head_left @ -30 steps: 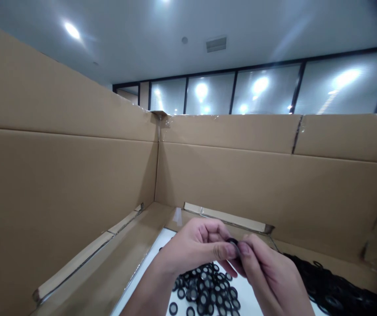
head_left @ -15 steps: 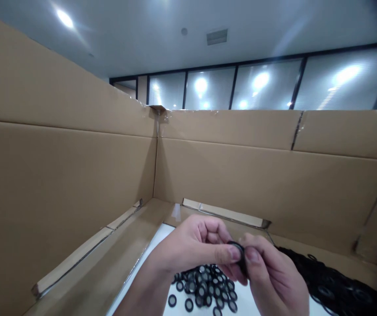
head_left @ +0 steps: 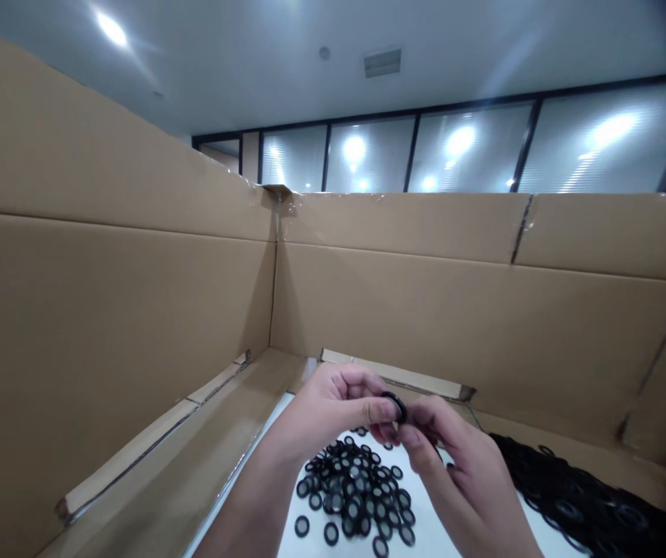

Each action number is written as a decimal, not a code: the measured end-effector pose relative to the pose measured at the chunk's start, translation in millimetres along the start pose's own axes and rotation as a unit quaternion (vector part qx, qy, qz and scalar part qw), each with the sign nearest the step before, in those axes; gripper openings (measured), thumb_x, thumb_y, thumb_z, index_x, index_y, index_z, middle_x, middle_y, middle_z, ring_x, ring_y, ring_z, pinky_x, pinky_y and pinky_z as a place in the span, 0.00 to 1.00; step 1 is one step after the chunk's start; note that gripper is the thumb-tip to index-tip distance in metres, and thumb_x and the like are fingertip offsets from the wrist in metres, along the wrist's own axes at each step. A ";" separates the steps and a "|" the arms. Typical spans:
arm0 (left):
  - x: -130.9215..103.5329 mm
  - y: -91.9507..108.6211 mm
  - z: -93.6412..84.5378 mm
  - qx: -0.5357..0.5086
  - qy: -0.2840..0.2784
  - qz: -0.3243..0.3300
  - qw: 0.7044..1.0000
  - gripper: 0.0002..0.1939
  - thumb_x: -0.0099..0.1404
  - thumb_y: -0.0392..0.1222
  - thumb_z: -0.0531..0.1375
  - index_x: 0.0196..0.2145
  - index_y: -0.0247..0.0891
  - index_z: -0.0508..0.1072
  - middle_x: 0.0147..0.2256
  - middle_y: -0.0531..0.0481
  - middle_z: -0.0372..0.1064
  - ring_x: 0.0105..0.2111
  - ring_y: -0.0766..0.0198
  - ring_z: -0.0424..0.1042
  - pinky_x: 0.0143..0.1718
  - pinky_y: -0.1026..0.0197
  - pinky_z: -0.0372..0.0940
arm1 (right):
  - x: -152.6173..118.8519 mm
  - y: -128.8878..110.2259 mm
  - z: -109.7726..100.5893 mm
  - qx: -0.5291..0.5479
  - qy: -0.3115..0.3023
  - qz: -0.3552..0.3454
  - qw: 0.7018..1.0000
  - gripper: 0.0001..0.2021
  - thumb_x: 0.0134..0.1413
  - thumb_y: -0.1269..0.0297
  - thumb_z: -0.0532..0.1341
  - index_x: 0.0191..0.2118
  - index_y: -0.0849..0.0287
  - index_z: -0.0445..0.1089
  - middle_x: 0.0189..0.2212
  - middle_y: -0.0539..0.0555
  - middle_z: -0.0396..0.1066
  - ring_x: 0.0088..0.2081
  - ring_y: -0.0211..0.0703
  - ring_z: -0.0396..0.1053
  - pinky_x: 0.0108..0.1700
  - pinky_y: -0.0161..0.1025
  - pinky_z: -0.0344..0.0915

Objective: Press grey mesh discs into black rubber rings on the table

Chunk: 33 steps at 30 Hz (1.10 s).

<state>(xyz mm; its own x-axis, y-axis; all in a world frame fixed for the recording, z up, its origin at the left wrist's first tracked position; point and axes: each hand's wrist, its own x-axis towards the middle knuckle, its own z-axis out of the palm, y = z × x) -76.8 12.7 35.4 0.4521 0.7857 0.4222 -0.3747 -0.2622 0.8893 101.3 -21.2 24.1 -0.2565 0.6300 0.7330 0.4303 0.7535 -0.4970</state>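
Above a pile of small round pieces (head_left: 356, 490), our left hand (head_left: 328, 404) pinches one black ring (head_left: 402, 411) between its thumb and fingers. Our right hand (head_left: 467, 463) is right beside it, thumb and fingers bent close to the ring's edge, but we can't tell if they grip it. The pile sits on a white worktop (head_left: 429, 531). To our right lies a big heap of black loops (head_left: 580, 500). Brown cardboard walls (head_left: 454, 318) stand behind and to our left.
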 end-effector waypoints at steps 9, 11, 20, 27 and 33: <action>-2.5 6.7 3.1 0.167 0.033 -0.043 0.984 0.13 0.63 0.47 0.67 0.38 0.34 0.74 0.29 0.50 0.74 0.32 0.64 0.73 0.35 0.63 0.64 | 2.7 3.6 -1.3 -0.084 0.037 0.044 0.995 0.11 0.65 0.53 0.58 0.41 0.54 0.70 0.27 0.49 0.74 0.24 0.38 0.68 0.25 0.34 0.63; -3.8 7.6 4.1 0.206 0.042 -0.043 0.977 0.13 0.63 0.47 0.67 0.38 0.35 0.74 0.29 0.49 0.75 0.32 0.64 0.73 0.34 0.63 0.63 | 3.7 4.6 -2.2 -0.073 0.017 0.045 0.996 0.10 0.66 0.54 0.56 0.39 0.54 0.70 0.27 0.49 0.74 0.24 0.38 0.67 0.26 0.34 0.62; 1.3 2.3 1.8 0.125 0.018 0.013 0.992 0.12 0.65 0.46 0.64 0.41 0.34 0.74 0.35 0.48 0.71 0.36 0.62 0.74 0.34 0.61 0.72 | 5.7 7.3 8.5 0.149 0.032 0.144 0.978 0.14 0.66 0.51 0.55 0.38 0.57 0.66 0.23 0.49 0.69 0.26 0.40 0.69 0.24 0.33 0.63; 2.4 -0.2 0.4 0.107 -0.014 -0.024 0.994 0.12 0.67 0.47 0.63 0.39 0.34 0.73 0.32 0.50 0.70 0.30 0.65 0.75 0.31 0.63 0.73 | 6.8 13.9 2.7 0.079 -0.036 0.126 0.988 0.18 0.68 0.50 0.52 0.31 0.57 0.64 0.22 0.48 0.66 0.24 0.38 0.64 0.26 0.34 0.58; 0.9 0.1 0.2 0.072 -0.038 -0.034 0.996 0.17 0.63 0.44 0.67 0.46 0.35 0.71 0.31 0.51 0.70 0.30 0.65 0.75 0.33 0.62 0.72 | 7.9 16.7 -6.0 0.069 -0.095 0.054 0.992 0.20 0.71 0.53 0.50 0.28 0.57 0.64 0.19 0.46 0.61 0.22 0.37 0.59 0.26 0.34 0.56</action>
<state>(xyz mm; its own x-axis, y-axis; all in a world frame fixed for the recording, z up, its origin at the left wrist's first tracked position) -76.3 13.3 35.9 0.5344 0.7609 0.3680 -0.2237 -0.2926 0.9297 111.6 -4.7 24.4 -0.3799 0.7228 0.5773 0.3443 0.6897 -0.6370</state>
